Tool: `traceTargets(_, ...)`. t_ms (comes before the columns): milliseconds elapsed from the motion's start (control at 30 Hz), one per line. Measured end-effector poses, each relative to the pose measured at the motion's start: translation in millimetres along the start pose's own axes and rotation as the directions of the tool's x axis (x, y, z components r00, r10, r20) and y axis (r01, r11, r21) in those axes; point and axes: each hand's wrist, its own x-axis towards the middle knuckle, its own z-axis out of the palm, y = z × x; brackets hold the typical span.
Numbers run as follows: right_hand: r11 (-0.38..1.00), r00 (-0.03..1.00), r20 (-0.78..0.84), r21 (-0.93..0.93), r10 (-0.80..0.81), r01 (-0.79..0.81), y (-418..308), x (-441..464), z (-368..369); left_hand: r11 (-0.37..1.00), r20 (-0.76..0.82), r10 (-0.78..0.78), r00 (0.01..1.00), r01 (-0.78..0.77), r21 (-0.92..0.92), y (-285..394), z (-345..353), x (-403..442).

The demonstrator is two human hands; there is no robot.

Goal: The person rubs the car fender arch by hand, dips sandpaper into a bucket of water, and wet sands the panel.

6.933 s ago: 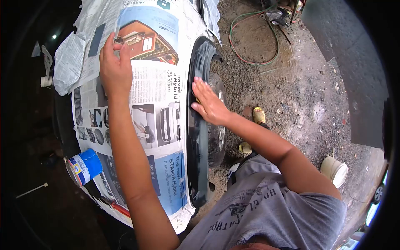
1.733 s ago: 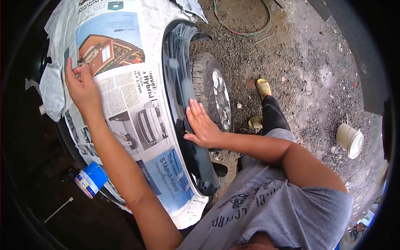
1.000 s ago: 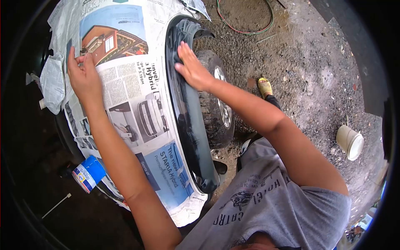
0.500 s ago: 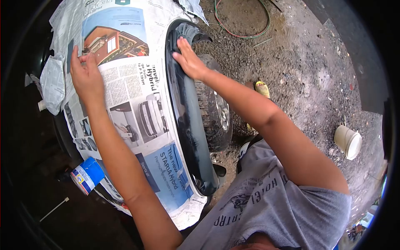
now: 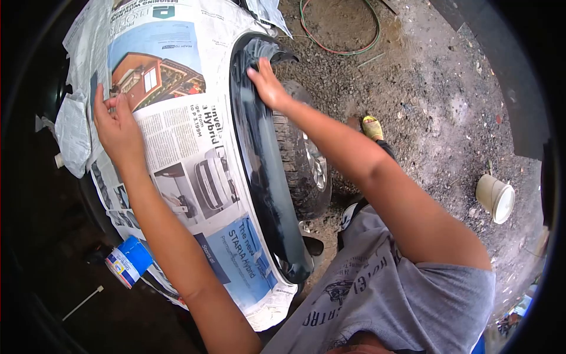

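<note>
My right hand point(image 5: 270, 86) lies on the upper part of a black wheel-arch flare point(image 5: 268, 171), its fingers stretched out over the curved surface. Whether anything thin is under the palm cannot be seen. The flare looks dark and shiny at the top and has greyish, dull streaks lower down. My left hand point(image 5: 119, 130) is on the newspaper point(image 5: 171, 127) covering the vehicle body, with thumb and index finger apart. Close to its index fingertip is a dark strip point(image 5: 94, 85); I cannot tell whether it is loose or printed.
Under the flare is a tyre point(image 5: 295, 159). A blue-and-white can point(image 5: 130, 262) stands on the papered body at lower left. On the gravel are a white bucket point(image 5: 495, 199), a red-green hose point(image 5: 342, 52) and another person's foot in a yellow shoe point(image 5: 371, 127).
The view has shifted slightly, so the papered body sits lower and further left. My right hand has slid a little toward the flare's outer edge. My left hand stays on the newspaper.
</note>
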Motion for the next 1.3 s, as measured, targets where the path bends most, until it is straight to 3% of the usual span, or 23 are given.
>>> traceTargets(67, 0.999, 0.999, -0.009, 0.007, 0.052, -0.052, 7, 18, -2, 1.000, -0.019, 0.018, 1.000, -0.019, -0.003, 4, 1, 2)
traceTargets(133, 0.995, 0.997, 0.001, 0.066, 0.074, -0.074, -10, -21, 2, 1.000, -0.019, 0.006, 1.000, -0.006, 0.001, 7, 0, -4)
traceTargets(233, 0.997, 0.995, 0.059, 0.015, -0.081, 0.080, -29, -131, 13, 1.000, -0.022, -0.019, 1.000, 0.018, -0.023, 8, 1, -2)
traceTargets(267, 0.985, 0.982, 0.075, 0.013, -0.172, 0.172, -24, -149, 16, 0.999, -0.018, -0.026, 1.000, 0.026, -0.022, 8, 1, -2)
traceTargets(300, 0.988, 0.986, 0.064, 0.020, -0.153, 0.152, -22, -138, 14, 0.999, -0.014, -0.034, 0.999, 0.034, -0.019, 10, 1, -2)
traceTargets(367, 0.994, 0.994, 0.043, 0.047, -0.103, 0.101, -15, -102, 11, 0.999, -0.021, -0.038, 0.999, 0.038, -0.012, 11, 1, -3)
traceTargets(433, 0.990, 0.998, -0.039, 0.133, 0.045, -0.040, -5, -26, 5, 0.999, -0.030, -0.034, 0.999, 0.034, -0.008, 5, 2, -2)
traceTargets(467, 0.993, 0.994, -0.105, 0.109, 0.044, -0.033, 10, 13, 5, 0.999, -0.033, -0.032, 0.999, 0.032, -0.009, 4, 3, -2)
traceTargets(533, 0.988, 0.987, -0.089, 0.087, 0.135, -0.127, 27, 67, -4, 0.999, -0.025, -0.036, 0.999, 0.036, 0.002, 6, 2, -3)
traceTargets(667, 0.944, 0.968, -0.030, 0.228, 0.251, -0.238, -15, 1, 1, 1.000, -0.029, -0.020, 0.999, 0.020, -0.003, 1, 2, -3)
traceTargets(767, 0.968, 0.967, 0.094, 0.055, 0.237, -0.243, -33, -81, 9, 0.996, -0.019, -0.077, 0.997, 0.076, -0.045, 4, 2, -5)
traceTargets(833, 0.959, 0.955, 0.094, 0.010, 0.281, -0.284, -36, -71, 9, 0.997, -0.030, -0.073, 0.997, 0.072, -0.040, 6, 2, -5)
traceTargets(933, 0.894, 0.890, -0.096, 0.097, 0.446, -0.438, 7, 45, 6, 0.995, -0.021, -0.094, 0.995, 0.093, -0.040, 9, 2, -6)
traceTargets(1000, 0.782, 0.789, -0.058, 0.201, 0.611, -0.591, 38, 117, -17, 0.996, -0.002, -0.086, 0.996, 0.086, -0.032, 11, 2, -5)
traceTargets(1067, 0.689, 0.695, -0.080, 0.256, 0.714, -0.678, 34, 134, -19, 0.996, 0.008, -0.088, 0.996, 0.088, -0.021, 12, 1, -6)
traceTargets(1167, 0.814, 0.840, 0.008, 0.240, 0.543, -0.529, -1, 55, -7, 0.996, -0.004, -0.091, 0.996, 0.091, -0.009, 10, 2, -6)
traceTargets(1267, 0.897, 0.895, 0.105, 0.047, 0.433, -0.440, -34, -56, 10, 0.995, 0.012, -0.101, 0.995, 0.101, -0.008, 8, 0, -8)
traceTargets(1300, 0.891, 0.897, 0.067, 0.109, 0.437, -0.442, -34, -45, 10, 0.993, 0.011, -0.120, 0.993, 0.120, -0.017, 8, 0, -9)
